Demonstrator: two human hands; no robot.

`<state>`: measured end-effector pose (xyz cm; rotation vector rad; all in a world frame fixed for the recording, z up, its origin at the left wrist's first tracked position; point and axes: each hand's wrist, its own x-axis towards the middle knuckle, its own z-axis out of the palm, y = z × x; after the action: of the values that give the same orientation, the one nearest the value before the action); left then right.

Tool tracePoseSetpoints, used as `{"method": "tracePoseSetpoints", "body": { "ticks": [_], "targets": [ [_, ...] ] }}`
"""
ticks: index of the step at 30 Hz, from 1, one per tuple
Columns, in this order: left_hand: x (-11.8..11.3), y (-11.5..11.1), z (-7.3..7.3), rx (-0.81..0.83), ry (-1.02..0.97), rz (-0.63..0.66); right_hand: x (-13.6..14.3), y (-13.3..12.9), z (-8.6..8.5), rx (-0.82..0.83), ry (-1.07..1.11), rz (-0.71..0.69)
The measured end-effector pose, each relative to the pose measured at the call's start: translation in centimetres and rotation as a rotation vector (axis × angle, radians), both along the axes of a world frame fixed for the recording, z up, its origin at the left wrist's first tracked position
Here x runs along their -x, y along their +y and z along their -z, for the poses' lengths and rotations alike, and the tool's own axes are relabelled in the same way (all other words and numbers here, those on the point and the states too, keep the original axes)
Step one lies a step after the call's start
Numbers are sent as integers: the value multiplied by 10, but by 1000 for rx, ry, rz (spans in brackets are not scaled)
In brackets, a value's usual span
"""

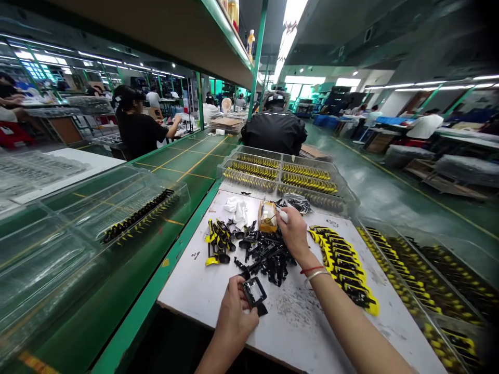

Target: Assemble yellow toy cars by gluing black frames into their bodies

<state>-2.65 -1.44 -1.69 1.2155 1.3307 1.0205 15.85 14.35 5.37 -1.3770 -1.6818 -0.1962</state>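
Note:
My left hand grips a black plastic frame part with a square opening, low over the near edge of the white work board. Farther forward, my right hand is closed around a thin tool with a white handle. The tool's tip points at a small yellowish container, and whether it touches the inside I cannot tell. Between the hands lies a heap of loose black plastic parts. Yellow-and-black parts are piled left of it, and a neat row of yellow-and-black parts lies to the right.
Clear plastic trays of parts stand behind the board and on the right. Another clear tray rests on the green belt at left. White crumpled tissue lies on the board. A person in a black jacket sits ahead.

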Motion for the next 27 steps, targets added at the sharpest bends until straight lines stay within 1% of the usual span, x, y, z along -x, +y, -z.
{"method": "tracePoseSetpoints", "body": {
  "ticks": [3, 6, 8, 10, 11, 13, 15, 17, 20, 23, 27],
  "targets": [
    [1, -1, -3, -10, -14, -1, 2, 3, 8, 84, -7, -57],
    [3, -2, -4, -35, -25, 2, 6, -11, 7, 148, 22, -64],
    [4, -2, -2, -49, -20, 7, 9, -29, 3, 197, 37, -74],
    [4, -2, 0, -61, -14, 9, 14, -54, -2, 299, 35, -136],
    [5, -2, 2, -68, -10, 8, 17, -67, -4, 378, 28, -189],
    [5, -2, 5, -89, 1, -1, 22, -93, -5, 607, 41, -293],
    [5, -4, 5, -106, 19, -2, 27, -116, -4, 749, 52, -345],
    [5, -7, 1, -105, 24, 17, 29, -133, -1, 820, 72, -353],
    [5, -13, -10, -95, 8, 46, 28, -150, 3, 891, 135, -345],
    [3, -19, -23, -99, -10, 79, 26, -161, 6, 921, 236, -336],
    [2, -26, -34, -97, -17, 139, 23, -173, 4, 954, 381, -325]
  ]
}}
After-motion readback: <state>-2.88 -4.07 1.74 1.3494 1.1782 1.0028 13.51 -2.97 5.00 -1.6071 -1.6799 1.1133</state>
